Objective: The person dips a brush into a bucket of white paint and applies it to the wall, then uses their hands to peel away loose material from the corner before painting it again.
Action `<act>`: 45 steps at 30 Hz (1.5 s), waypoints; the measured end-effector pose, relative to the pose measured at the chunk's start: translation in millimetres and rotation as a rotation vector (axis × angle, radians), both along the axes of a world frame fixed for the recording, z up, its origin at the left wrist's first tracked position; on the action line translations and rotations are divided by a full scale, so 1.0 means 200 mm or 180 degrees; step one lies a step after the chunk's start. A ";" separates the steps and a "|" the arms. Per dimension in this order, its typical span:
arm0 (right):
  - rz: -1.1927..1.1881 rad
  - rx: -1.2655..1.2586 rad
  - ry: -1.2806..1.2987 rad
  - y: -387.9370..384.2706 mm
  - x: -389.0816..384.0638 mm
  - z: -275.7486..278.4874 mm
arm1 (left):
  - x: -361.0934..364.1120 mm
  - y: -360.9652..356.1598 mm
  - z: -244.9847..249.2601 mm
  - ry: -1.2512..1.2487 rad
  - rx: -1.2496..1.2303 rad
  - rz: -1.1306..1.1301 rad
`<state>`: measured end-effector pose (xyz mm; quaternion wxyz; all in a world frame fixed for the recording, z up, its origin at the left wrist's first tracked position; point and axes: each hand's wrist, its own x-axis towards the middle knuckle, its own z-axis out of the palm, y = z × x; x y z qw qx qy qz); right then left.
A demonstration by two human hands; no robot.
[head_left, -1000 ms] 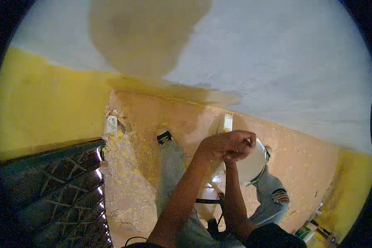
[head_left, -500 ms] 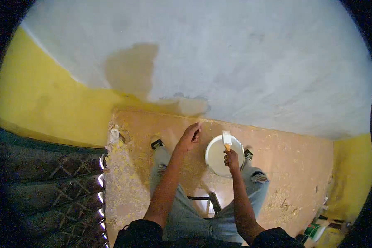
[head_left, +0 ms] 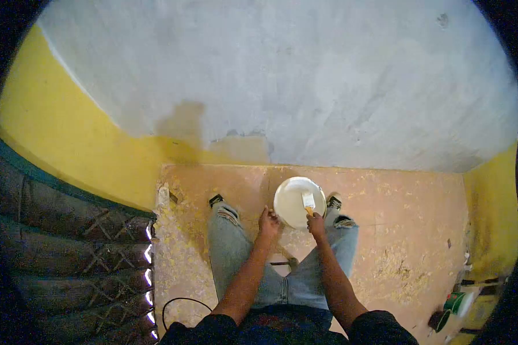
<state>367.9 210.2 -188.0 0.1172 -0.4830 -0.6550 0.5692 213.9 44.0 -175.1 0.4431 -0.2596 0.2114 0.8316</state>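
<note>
While the right hand grips the paintbrush by its orange-brown handle, its fingers are closed around that handle, with the pale bristle end projecting beyond them. The brush's long axis runs away from the body and slightly leftward from those fingers, over the right part of the bucket's opening; whether the bristles touch the pale paint inside, I cannot tell.

The white bucket stands on the floor, its broad mouth ahead of the right fingers and extending to their left. The left hand is just beside the bucket's near left rim, its fingers partly curled and holding nothing that can be made out; contact with the rim is unclear. The right hand is the one nearer the brush, with the bucket's near edge lying between the two hands.

Beyond the right fingers and just right of the bucket is a dark-and-white shoe. Ahead of both hands, past the bucket, rises the pale grey-blue wall. A thin black cable curves on the floor, behind and left of the left fingers.
</note>
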 end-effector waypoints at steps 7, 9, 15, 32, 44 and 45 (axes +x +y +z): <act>0.0445 0.1199 -0.0262 -0.01 0.13 -0.36 | 0.07 -0.10 0.38 0.0694 -0.0297 -0.0157; 0.0475 0.1266 -0.0400 0.02 0.13 -0.42 | 0.07 -0.12 0.42 0.0609 -0.0372 -0.0114; 0.0486 0.1375 -0.0279 -0.01 0.11 -0.17 | 0.06 -0.15 0.43 0.0931 -0.0147 -0.0139; 0.1126 0.1940 -0.2200 0.10 0.01 -0.01 | -0.01 0.15 0.08 0.1110 -0.0800 -0.0952; 0.1745 0.1201 -0.2430 0.91 -0.23 -0.71 | 0.28 0.10 0.03 0.0824 0.0047 -0.7955; 0.1735 0.1113 -0.2441 0.90 -0.23 -0.82 | 0.32 0.00 -0.07 0.0728 0.0058 -0.8005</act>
